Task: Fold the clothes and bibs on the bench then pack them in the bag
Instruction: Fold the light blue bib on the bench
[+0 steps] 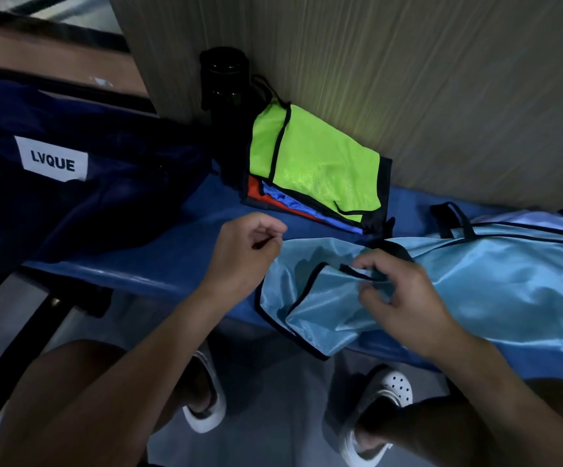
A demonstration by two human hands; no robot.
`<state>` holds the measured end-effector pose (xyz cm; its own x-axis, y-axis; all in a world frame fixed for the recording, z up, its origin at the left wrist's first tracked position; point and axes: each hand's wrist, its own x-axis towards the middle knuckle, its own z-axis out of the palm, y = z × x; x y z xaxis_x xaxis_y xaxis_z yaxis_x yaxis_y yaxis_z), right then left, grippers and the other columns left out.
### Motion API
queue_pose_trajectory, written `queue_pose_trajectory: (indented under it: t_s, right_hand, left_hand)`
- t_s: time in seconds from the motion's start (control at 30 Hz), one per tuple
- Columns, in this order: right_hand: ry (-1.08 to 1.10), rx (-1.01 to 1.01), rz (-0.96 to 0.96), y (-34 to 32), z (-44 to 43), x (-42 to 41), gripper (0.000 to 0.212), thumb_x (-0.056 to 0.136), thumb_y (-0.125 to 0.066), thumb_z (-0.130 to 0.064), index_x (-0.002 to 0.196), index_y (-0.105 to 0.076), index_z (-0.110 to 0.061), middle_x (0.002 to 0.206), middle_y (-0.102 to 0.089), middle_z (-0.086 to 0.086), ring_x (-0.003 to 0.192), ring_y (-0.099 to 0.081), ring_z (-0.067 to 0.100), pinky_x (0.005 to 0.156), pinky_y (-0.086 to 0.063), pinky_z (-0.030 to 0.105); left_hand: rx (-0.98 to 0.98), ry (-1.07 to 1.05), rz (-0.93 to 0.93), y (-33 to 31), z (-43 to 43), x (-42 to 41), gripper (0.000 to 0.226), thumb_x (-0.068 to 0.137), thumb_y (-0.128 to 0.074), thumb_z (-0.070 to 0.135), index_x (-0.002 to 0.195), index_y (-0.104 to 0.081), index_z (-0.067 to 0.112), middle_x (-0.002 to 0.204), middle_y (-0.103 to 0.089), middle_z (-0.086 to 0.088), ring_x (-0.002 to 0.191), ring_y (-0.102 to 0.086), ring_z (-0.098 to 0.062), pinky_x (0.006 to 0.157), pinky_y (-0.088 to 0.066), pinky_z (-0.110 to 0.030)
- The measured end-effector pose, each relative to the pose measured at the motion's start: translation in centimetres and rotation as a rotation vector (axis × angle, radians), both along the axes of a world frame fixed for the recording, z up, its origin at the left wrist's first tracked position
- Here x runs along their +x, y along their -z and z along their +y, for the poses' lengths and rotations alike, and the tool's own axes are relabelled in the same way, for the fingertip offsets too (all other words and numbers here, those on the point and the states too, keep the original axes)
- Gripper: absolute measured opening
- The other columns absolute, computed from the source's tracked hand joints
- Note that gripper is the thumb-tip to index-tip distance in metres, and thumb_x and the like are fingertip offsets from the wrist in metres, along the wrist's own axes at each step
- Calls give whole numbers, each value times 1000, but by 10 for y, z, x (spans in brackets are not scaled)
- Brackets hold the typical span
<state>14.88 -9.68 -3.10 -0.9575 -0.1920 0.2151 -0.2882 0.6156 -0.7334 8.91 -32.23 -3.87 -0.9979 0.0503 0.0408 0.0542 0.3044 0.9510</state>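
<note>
A light blue bib (pixel 495 281) with black trim lies spread along the blue bench (pixel 172 264), its left end hanging over the front edge. My right hand (pixel 404 298) pinches the black-trimmed edge of that bib near its left end. My left hand (pixel 246 251) hovers just left of the bib with fingers curled and nothing visibly in them. A folded stack (pixel 317 163) with a neon green bib on top of blue and red ones leans against the wall behind. The dark navy bag (pixel 71 170) with a white "LVQUE" label sits on the bench at the left.
A black bottle (pixel 224 85) stands against the wall beside the folded stack. A ribbed beige wall (pixel 441 79) runs behind the bench. My legs and white clogs (pixel 387 396) are on the floor below the bench's front edge.
</note>
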Motion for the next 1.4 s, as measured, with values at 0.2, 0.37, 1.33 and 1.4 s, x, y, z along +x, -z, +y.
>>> queue_pose_trajectory:
  t_s: [0.2,0.37,1.33,1.4]
  right_hand:
    - [-152,184,-112,2,19,12,13,70,-52,-14,65,-55,-26,65,-55,-10,64,-52,4,61,-43,25]
    - [-126,162,-263,4,31,18,20,76,-52,-26,87,-67,-32,89,-68,-13,88,-63,3,78,-51,25]
    - [-135,-310,-156,-19,-7,-31,8,92,-55,-16,86,-59,-12,87,-64,-13,92,-59,2,81,-43,23]
    - [-139,-297,-159,-17,-6,-33,8,92,-56,-13,85,-59,-12,78,-60,-9,76,-55,5,74,-42,20]
  left_hand:
    - [48,22,-5,0,6,7,31,89,-60,-6,90,-70,23,93,-72,2,88,-68,-8,79,-53,-14]
    - [36,68,-36,-2,8,8,39,89,-54,-7,93,-70,28,98,-72,7,82,-66,-2,69,-49,-13]
    - [441,421,37,-24,30,16,33,85,-66,-3,114,-63,11,104,-70,-9,84,-65,-21,82,-55,-45]
    - [424,405,11,-23,30,16,34,84,-67,0,115,-62,12,98,-69,-19,83,-65,-26,82,-54,-50]
